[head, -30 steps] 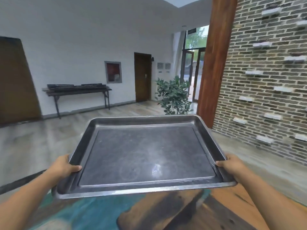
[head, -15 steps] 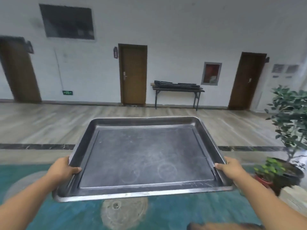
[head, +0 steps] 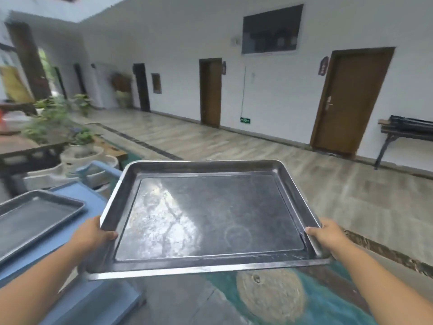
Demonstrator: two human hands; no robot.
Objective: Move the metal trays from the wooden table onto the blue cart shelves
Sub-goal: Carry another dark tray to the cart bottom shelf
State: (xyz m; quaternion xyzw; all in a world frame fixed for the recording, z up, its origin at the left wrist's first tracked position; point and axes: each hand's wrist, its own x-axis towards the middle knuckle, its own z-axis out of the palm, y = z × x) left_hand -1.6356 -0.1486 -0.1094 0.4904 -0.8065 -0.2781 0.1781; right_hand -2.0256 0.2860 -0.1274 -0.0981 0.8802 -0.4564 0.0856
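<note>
The metal tray (head: 210, 214) is hanging in the air in the middle of the view, roughly level, with one long rim facing the person. It is resting on no surface, and pale light is reflecting off the left half of its scratched base. Its near left corner is overlapping the blue cart (head: 92, 202) in the picture. The cart is standing at the lower left, just beside the carried tray. A second tray (head: 35, 219) is lying flat on the cart's top shelf, partly cut off by the frame edge.

Under the carried tray a teal floor patch (head: 328, 299) is showing around a round, pale, stone-like shape. On the white far wall a brown door (head: 349, 99) is standing closed, and a dark screen (head: 271, 29) is hanging higher up to its left. A side table (head: 398, 137) bearing dark flat items is standing at the far right. Potted plants (head: 58, 127), blurred, are clustering beyond the cart.

The left hand (head: 91, 235) is gripping the tray's left rim towards the near corner. The left thumb (head: 110, 235) is lying over the rim onto the inner wall, and the other fingers are curling underneath, out of sight. The right hand (head: 328, 235) is clamping the right rim the same way, with the right thumb (head: 310, 230) pressing on top. A green sign (head: 245, 120) is sitting low on the wall.
</note>
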